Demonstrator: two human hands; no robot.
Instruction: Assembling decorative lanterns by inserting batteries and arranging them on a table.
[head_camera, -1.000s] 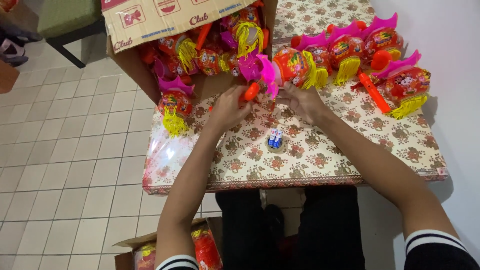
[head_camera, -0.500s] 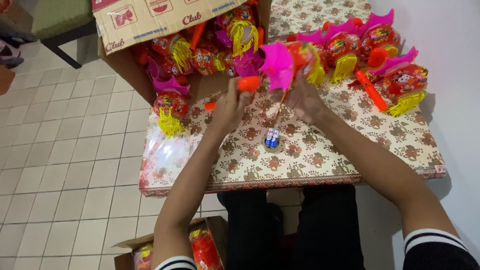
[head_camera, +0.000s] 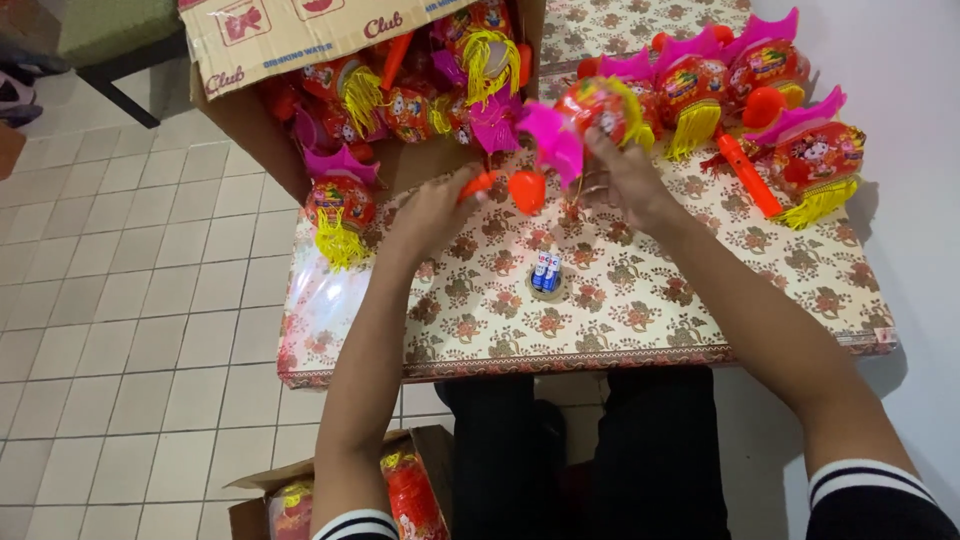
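Two hands up over the table (head_camera: 620, 300), arms stretched forward. The left hand (head_camera: 432, 212) pinches an orange handle (head_camera: 480, 184), and the right hand (head_camera: 625, 180) grips a red toy lantern (head_camera: 598, 108) just above it. Batteries (head_camera: 546, 272) sit right below both hands.

- A large brown cardboard box (head_camera: 300, 60) is lying open at the far left end of the table, its flap, printed with red lettering and red pictures, hanging toward the tiled floor; it is holding red, yellow and pink toy lanterns.
- A second, smaller brown cardboard box (head_camera: 262, 498) is sitting on the floor below the table's near edge, partly out of view, with red lanterns showing inside.
- Two small blue-and-white labelled batteries (head_camera: 546, 272) are standing close together on the table's flower-patterned cover, between the person's forearms.
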